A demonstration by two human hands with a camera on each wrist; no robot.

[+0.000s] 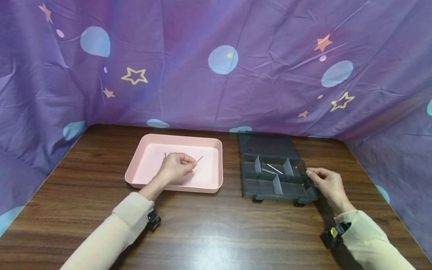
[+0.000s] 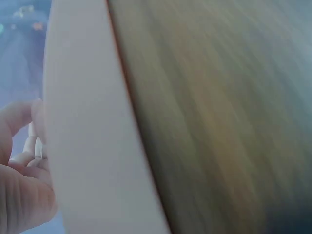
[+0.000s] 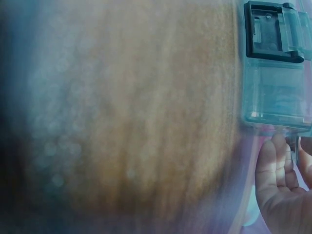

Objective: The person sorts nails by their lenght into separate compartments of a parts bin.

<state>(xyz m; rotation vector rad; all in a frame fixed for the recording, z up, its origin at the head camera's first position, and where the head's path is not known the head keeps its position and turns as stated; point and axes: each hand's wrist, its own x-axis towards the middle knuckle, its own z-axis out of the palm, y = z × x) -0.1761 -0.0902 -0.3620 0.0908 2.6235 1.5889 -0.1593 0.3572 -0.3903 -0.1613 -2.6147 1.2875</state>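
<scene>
- Head: your left hand (image 1: pixel 177 165) pinches a thin metal pin (image 1: pixel 200 159) over the pink, round-cornered tray (image 1: pixel 206 178); smooth shaft could roll from a light grip. Your right hand (image 1: pixel 327 183) pinches the box (image 1: pixel 293 188) at its right edge; a tug could skid it across the glossy wood table (image 1: pixel 209 225), rattling loose pins (image 1: pixel 275 168) inside. Smoky plastic, lid (image 1: pixel 268 145) folded back.
- Left wrist: matte tray wall hides your pin; can't check grip.
- Right wrist: black latch (image 3: pixel 268 31), translucent box; can't tell what strip (image 3: pixel 295 146) sits between your fingers.
</scene>
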